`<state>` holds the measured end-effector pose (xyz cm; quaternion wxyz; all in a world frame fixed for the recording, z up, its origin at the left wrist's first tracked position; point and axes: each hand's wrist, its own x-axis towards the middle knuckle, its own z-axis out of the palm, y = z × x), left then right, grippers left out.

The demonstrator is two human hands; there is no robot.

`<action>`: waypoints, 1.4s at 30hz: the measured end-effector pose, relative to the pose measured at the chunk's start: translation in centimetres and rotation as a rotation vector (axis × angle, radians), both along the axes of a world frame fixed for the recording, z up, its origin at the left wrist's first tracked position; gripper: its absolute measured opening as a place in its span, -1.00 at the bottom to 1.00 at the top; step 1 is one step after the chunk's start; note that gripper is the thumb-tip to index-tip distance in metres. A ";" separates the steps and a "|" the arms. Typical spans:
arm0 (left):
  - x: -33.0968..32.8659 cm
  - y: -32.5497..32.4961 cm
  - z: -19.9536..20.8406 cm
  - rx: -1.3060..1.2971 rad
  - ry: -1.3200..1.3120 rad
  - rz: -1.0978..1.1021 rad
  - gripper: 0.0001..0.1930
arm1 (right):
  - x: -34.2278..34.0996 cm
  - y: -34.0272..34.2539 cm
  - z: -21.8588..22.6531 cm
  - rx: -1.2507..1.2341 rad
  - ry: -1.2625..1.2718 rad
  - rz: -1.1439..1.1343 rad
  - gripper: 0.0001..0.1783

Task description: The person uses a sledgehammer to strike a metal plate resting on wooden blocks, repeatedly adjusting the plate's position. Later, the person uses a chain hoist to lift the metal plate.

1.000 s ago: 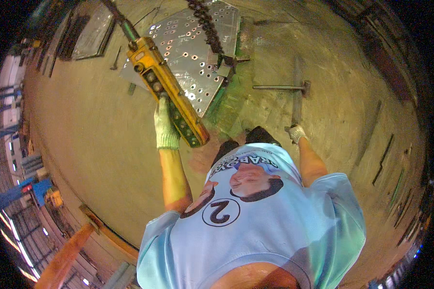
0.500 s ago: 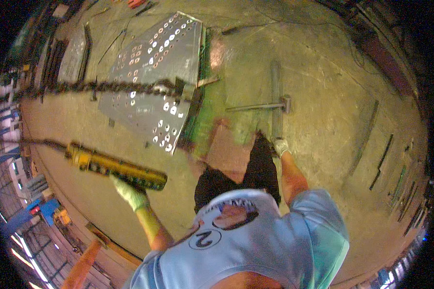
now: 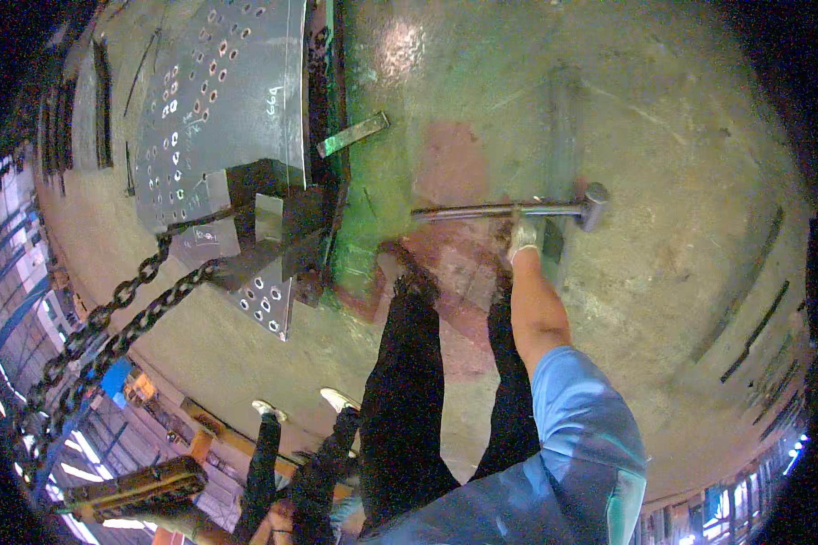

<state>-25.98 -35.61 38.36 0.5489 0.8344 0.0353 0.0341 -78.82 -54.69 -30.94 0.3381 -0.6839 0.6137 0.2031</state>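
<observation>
My right hand [image 3: 524, 238], in a pale glove, reaches down and is closed round the handle of a sledgehammer [image 3: 473, 213]. The hammer's grey steel head is to the right of the hand. At the lower left edge, my left hand [image 3: 165, 516] is closed on a yellow and black pendant controller [image 3: 136, 486]; its fingers are mostly hidden. A large grey steel plate [image 3: 245, 100] with many drilled holes lies left of my legs. Heavy chains [image 3: 141, 313] run from the lower left to dark lifting fittings [image 3: 286, 232] at the plate.
A short flat bar [image 3: 353, 134] rests beside the plate's right edge. Another person's dark-trousered legs [image 3: 262, 463] and light shoes [image 3: 339, 400] show at lower left. Dark steel bars [image 3: 754, 331] lie on the floor at far right, others [image 3: 56, 136] at far left.
My right hand has moved onto the sledgehammer's handle. My left hand has gone down and left with the pendant controller. The view has tipped, bringing another person's legs into sight.
</observation>
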 end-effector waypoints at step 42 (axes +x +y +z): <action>-2.3 -6.8 0.3 -0.265 0.059 0.202 -0.09 | 11.2 -27.3 23.8 0.543 -0.317 -0.117 -0.77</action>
